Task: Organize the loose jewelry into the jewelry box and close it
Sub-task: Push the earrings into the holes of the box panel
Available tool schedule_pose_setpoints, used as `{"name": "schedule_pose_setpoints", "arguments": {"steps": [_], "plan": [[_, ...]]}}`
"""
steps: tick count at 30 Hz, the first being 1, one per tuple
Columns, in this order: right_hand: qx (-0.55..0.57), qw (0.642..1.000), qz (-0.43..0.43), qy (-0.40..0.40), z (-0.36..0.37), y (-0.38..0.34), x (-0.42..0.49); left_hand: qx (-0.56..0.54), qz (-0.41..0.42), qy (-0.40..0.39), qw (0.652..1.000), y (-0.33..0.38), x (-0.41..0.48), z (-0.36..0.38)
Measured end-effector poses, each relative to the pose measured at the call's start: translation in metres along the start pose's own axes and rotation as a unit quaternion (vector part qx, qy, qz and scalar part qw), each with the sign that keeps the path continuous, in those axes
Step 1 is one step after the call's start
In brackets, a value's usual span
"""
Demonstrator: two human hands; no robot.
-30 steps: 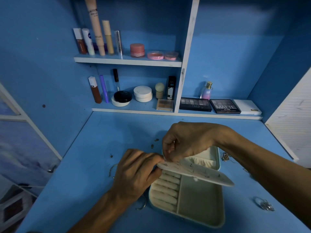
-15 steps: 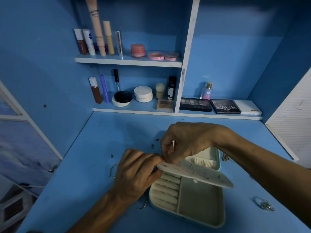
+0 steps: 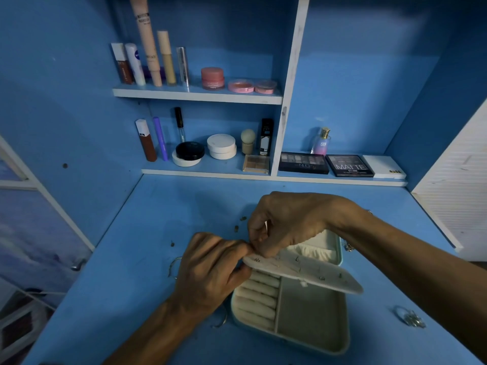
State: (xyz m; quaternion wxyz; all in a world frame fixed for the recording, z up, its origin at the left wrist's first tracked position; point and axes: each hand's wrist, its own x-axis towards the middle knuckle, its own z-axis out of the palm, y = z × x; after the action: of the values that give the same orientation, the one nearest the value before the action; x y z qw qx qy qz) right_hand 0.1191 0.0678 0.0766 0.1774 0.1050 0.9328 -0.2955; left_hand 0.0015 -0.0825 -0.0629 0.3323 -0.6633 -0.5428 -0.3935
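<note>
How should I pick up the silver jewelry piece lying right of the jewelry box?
Pinch the silver jewelry piece by its rounded loop end, from above, probably: it lies low on the desk, apart from the jewelry box.

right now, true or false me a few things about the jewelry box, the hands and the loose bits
The jewelry box is open. True.
The left hand holds the box's flap by its end. True.
The right hand lies flat on the table. False: its fingertips pinch at the flap's end.
The box's large compartment is full of necklaces. False: it looks empty.
A ring lies on the table right of the box. True.
</note>
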Motion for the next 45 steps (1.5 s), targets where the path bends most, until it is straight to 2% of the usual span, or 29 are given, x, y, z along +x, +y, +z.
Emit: {"name": "schedule_pose_setpoints", "arguments": {"steps": [6,10,14,18,21,30,45], "plan": [[0.029,1.0,-0.005,-0.011,-0.001,0.008,-0.001,-0.017,-0.022,-0.01,1.0,0.0,0.0,0.0],[0.079,0.996,-0.017,0.021,-0.006,0.025,-0.009,-0.08,-0.125,-0.032,0.989,0.0,0.007,0.002],[0.176,0.979,-0.038,0.098,-0.021,0.049,-0.024,-0.153,-0.224,-0.07,0.96,-0.007,0.027,0.01],[0.179,0.972,-0.028,0.147,-0.035,0.07,-0.039,-0.243,-0.297,-0.106,0.917,-0.013,0.05,0.023],[0.172,0.967,0.005,0.189,-0.033,0.088,-0.034,-0.272,-0.341,-0.145,0.888,-0.015,0.056,0.032],[0.147,0.959,0.074,0.23,-0.01,0.116,-0.008,-0.178,-0.341,-0.218,0.897,-0.02,0.055,0.043],[0.029,0.965,0.095,0.242,0.008,0.119,0.003,-0.156,-0.357,-0.278,0.878,-0.024,0.055,0.036]]}}
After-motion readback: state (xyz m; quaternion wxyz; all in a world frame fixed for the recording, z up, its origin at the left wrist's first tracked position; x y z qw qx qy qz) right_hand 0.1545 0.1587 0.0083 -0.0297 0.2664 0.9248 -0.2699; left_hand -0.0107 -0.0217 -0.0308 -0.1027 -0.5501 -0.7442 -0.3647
